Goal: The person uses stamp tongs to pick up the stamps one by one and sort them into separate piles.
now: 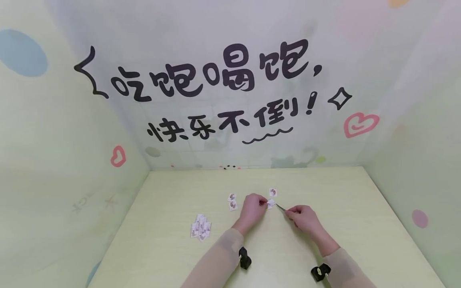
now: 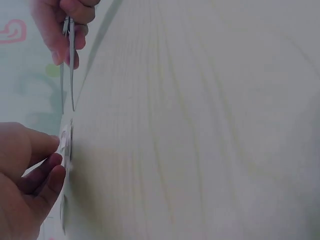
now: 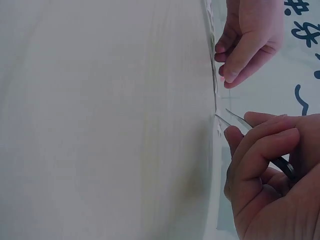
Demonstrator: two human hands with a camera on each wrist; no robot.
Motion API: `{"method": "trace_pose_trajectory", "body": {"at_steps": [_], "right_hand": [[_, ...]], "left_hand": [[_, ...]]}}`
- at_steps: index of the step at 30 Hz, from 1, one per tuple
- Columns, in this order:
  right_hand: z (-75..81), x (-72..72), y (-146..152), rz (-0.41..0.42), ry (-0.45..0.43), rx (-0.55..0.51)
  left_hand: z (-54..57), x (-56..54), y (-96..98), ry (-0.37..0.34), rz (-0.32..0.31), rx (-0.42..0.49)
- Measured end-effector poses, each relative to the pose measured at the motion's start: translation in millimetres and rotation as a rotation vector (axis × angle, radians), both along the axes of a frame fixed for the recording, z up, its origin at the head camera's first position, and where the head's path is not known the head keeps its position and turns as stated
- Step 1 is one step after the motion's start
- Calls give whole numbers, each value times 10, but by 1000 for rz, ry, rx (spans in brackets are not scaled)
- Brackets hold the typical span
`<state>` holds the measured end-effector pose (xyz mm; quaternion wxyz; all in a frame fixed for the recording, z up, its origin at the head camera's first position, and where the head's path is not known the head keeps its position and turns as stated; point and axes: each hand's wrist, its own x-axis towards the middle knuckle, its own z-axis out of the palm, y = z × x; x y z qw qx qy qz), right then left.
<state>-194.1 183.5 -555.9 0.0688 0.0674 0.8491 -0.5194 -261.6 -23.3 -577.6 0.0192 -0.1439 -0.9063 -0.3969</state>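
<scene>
My right hand point(image 1: 304, 218) grips a pair of metal tweezers point(image 1: 280, 207) whose two tips stand apart in the left wrist view. Between thumb and fingertips, my left hand point(image 1: 252, 210) pinches a small white printed paper square point(image 1: 271, 204). The tweezer tips are right beside this square. Edge-on in the left wrist view, the paper point(image 2: 66, 142) shows as a thin strip at the fingertips. Just beyond the hands lies another printed square point(image 1: 273, 192). Two more squares point(image 1: 233, 205) lie left of my left hand.
An overlapping pile of small printed squares point(image 1: 201, 228) lies on the pale wooden table point(image 1: 162, 260), left of my left forearm. Printed fabric walls point(image 1: 212, 152) enclose the table at the back and both sides. A black wrist camera point(image 1: 245, 258) sits at each sleeve.
</scene>
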Motion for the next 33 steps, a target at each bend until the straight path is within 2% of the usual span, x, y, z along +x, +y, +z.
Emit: {"method": "trace_pose_trajectory", "body": {"at_steps": [5, 17, 22, 27, 33], "right_hand": [[-21, -5, -36, -9, -26, -24], [-40, -66, -152, 4, -38, -69], [-49, -72, -166, 7, -49, -76], [-60, -89, -174, 7, -36, -25], [-60, -116, -181, -14, -34, -3]], "left_hand": [[-22, -15, 32, -34, 35, -16], [-72, 9, 29, -105, 77, 74], [-80, 25, 40, -109, 76, 82], [-101, 30, 30, -113, 84, 96], [-119, 18, 3, -71, 83, 120]]}}
